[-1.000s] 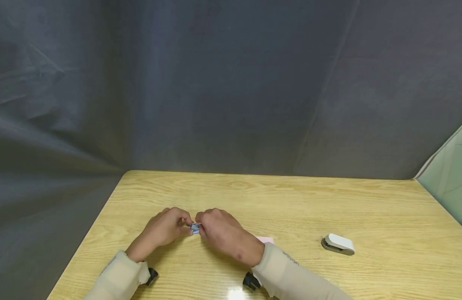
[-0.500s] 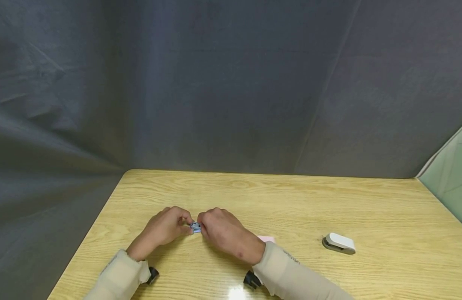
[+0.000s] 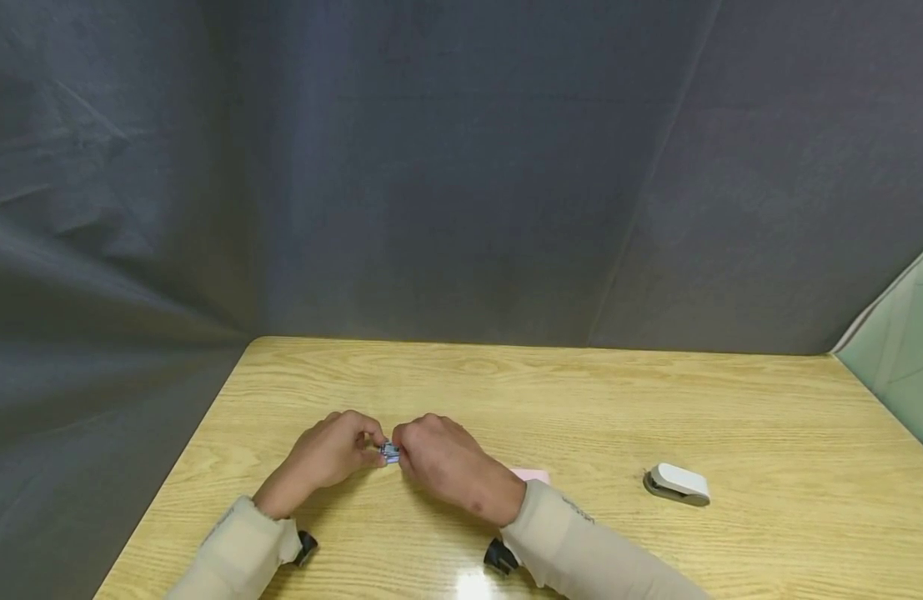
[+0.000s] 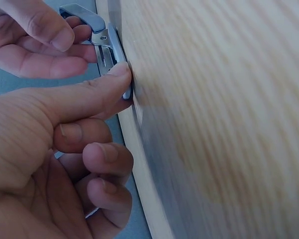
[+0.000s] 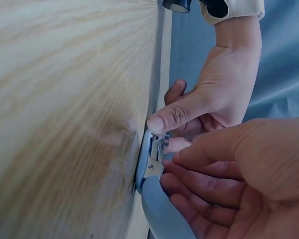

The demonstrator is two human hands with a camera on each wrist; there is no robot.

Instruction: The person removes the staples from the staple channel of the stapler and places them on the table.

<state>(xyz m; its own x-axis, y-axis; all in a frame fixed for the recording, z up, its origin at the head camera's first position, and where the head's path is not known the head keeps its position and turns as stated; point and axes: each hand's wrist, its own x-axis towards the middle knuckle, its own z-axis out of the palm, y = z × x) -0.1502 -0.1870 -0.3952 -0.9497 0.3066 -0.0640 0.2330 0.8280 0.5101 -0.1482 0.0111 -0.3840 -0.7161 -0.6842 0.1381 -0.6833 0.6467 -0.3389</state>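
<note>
- Blue stapler [image 5: 152, 168], hinged open between the hands, on or just above the counter [image 3: 581, 400].
- Left hand [image 3: 329, 454] pinches its base end; right hand [image 3: 442, 462] curls beside it, grip unclear.
- Probably light, stiff, smooth; best held by the base.

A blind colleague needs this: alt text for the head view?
A person's left hand pinches a small bluish device, the right hand at its other end, at a wooden table. A partly hidden pink item and a white stapler lie to the right.
</note>
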